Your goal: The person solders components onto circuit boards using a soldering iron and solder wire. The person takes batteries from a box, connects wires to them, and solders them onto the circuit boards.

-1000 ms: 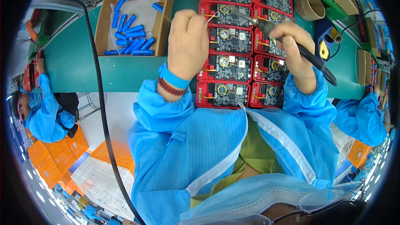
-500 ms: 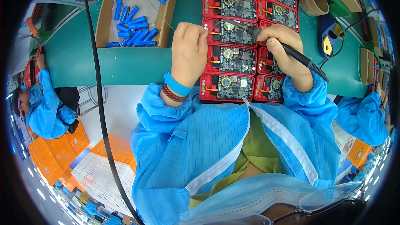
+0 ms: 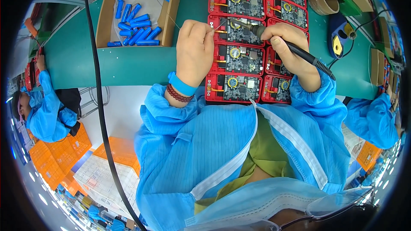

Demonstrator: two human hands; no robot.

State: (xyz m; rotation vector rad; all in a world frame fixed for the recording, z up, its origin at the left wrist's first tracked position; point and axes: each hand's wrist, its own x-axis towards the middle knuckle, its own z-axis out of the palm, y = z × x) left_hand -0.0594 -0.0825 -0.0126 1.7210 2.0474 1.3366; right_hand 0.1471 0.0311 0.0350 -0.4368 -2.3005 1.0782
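My left hand (image 3: 193, 55), with a blue wristband and beaded bracelet, pinches a thin solder wire (image 3: 220, 25) between thumb and fingers. The wire's end reaches over a circuit board (image 3: 250, 37) in a red case, the middle one of the left column. Gripped in my right hand (image 3: 293, 53) is a soldering iron (image 3: 309, 56) with a black handle. Its metal tip points left over the same board, close to the round yellow-rimmed part and the wire end. Whether tip and wire touch is too small to tell. More red cases (image 3: 233, 88) with boards lie in two columns around it.
A cardboard box (image 3: 177, 4) of blue cylindrical cells stands at the back left. To the right are a tape roll (image 3: 323, 1) and a soldering iron stand (image 3: 337, 38) with yellow sponge. A black cable (image 3: 100, 85) crosses the left side. Co-workers in blue (image 3: 49, 111) sit at both sides.
The view has shifted slightly. My left hand has edged the solder wire a little up toward the iron's tip; the right hand keeps the iron over the same board.
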